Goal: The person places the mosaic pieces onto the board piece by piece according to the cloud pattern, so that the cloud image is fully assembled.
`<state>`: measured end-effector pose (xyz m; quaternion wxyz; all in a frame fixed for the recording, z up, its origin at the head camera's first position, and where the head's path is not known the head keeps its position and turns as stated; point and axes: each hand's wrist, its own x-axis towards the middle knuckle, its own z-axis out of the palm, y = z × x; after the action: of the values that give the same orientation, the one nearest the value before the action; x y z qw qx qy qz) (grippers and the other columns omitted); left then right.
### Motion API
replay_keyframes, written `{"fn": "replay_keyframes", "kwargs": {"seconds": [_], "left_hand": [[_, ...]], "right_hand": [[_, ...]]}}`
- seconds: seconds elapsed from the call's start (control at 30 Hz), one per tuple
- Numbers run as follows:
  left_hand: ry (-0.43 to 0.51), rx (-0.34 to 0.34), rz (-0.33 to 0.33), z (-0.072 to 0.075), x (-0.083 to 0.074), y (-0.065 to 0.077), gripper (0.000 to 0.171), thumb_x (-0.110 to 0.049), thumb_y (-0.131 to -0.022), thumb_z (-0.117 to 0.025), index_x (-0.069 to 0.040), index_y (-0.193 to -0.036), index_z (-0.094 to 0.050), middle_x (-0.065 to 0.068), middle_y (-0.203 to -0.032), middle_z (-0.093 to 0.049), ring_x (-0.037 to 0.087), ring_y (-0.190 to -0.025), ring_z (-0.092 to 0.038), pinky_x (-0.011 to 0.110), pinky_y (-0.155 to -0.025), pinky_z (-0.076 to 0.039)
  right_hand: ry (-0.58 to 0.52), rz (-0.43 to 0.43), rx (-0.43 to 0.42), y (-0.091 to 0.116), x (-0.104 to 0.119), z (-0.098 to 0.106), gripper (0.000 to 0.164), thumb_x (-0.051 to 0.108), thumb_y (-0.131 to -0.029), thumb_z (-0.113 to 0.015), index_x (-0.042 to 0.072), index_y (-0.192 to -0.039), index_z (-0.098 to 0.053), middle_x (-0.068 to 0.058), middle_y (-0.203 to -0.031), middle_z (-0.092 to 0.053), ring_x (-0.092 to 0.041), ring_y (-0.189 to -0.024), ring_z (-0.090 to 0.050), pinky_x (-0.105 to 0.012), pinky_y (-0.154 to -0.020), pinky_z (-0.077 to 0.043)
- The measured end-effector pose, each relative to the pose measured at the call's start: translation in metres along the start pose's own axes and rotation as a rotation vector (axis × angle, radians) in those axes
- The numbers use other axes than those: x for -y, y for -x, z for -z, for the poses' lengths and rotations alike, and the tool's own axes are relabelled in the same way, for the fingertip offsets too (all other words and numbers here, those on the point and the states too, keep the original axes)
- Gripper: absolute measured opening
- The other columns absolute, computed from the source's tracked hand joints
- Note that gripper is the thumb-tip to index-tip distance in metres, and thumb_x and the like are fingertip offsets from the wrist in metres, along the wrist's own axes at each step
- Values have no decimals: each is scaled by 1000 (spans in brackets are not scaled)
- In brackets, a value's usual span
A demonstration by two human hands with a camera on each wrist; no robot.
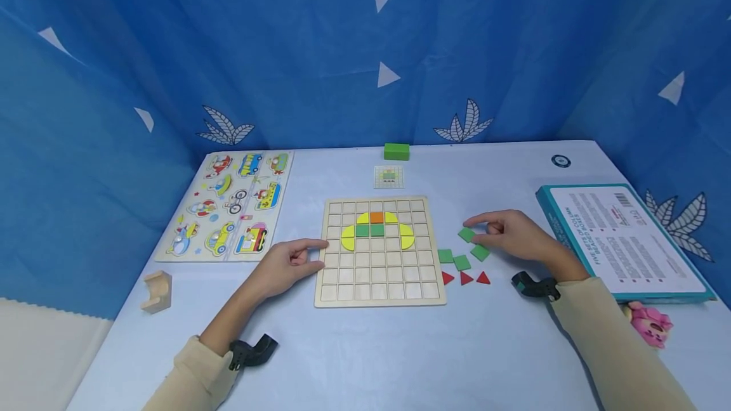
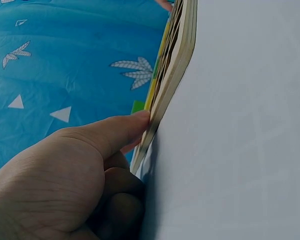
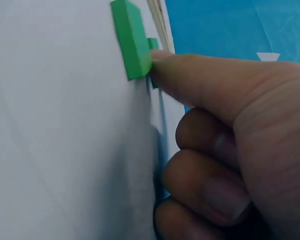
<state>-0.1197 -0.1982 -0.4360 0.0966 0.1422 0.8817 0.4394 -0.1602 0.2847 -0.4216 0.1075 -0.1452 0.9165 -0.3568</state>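
Green square tile (image 1: pixel 466 234): on the white surface (image 1: pixel 400 360), right of the board, at the right thumb and forefinger; turned diamond-wise, one corner toward the person; square, so no long axis.
Finish: flat, plain green, straight-edged.
Right hand (image 1: pixel 511 233), grip: thumb and forefinger about a tile's width apart at that tile, other fingers curled; cannot tell whether it is gripped.
Companion tiles: three more green squares (image 1: pixel 480 252), loose, near the first.
Red triangles (image 1: pixel 466 278): three in a row, nearer the person; left and middle point right, the last points away.
Wooden grid board (image 1: pixel 377 274): squarish, lying flat, rows running left to right; cells hold four curved yellow pieces (image 1: pixel 407 237), one orange square (image 1: pixel 377 217) and two green squares side by side.
Left hand (image 1: pixel 285 265), grip: forefinger and thumb spread, tips against the board's left edge; holds nothing.
Pattern card (image 1: pixel 389 177): behind the board.
Green block (image 1: pixel 396 151): behind the card, long axis left to right.
Vehicle puzzle board (image 1: pixel 228 208): far left; helicopter, bus, bicycle, boat, train.
Notched wooden block (image 1: pixel 157 292): nearer the person than the puzzle.
Teal-edged box (image 1: pixel 628 240): far right, lettered; contents cannot be told.
Pink figure (image 1: pixel 650 324): beside the box's near edge.
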Motion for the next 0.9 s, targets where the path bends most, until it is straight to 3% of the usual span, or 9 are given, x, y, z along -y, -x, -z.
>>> {"fn": "replay_keyframes", "kwargs": {"seconds": [0.2,0.9], "left_hand": [[5,-2,4,0,-1,0,34,-26,-94,-77,-23,-127,-71,-7,-62,-39,10,-56,-38,27,-61,-35],[9,-4,-7,-1,0,1,35,-27,-93,-77,-23,-127,-71,-7,-62,-39,10,-57,-38,27,-63,-36]], "right_hand": [[50,54,11,0,1,-1,36,19,-93,-78,15,-128,-72,0,-60,-44,-21,-57,-47,-29,-52,-34],[152,64,-45,1,5,-8,35,25,-96,-75,16,-129,-69,3,-61,-46,-18,-60,-50,-26,-55,-38]]}}
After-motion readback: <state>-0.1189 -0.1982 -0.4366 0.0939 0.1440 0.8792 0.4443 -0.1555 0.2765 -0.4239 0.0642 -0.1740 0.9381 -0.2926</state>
